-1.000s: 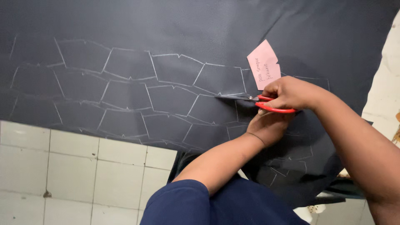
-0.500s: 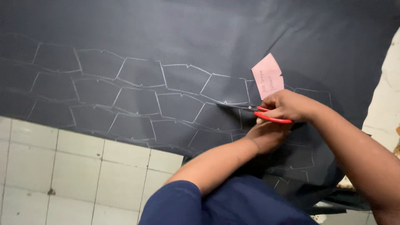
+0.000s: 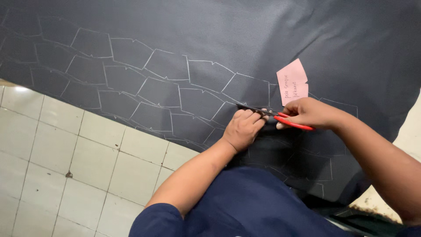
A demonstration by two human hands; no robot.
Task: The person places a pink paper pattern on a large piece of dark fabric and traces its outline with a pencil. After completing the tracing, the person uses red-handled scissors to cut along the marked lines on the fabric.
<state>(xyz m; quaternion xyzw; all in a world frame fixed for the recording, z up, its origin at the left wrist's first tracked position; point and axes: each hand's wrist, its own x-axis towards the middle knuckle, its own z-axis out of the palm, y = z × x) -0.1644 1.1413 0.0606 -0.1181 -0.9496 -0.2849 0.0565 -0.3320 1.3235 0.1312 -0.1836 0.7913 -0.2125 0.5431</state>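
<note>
Left hand lies palm down on the large sheet of dark grey fabric, its fingers curled and pressing the cloth flat just beside the blades. It holds nothing, it only pins the cloth. Right hand, just to the right of it, is closed around the red plastic handles of the scissors. The dark metal blades point to the left and lie along a chalk line. They look nearly closed, and their tips pass just over the fingers of the left hand. Near left, a floor of pale square tiles shows beside the fabric's edge. Farther, a small pink paper pattern piece lies flat on the fabric, just beyond the right hand. Rows of white chalk outlines of the same shape spread to the far left across the cloth.
</note>
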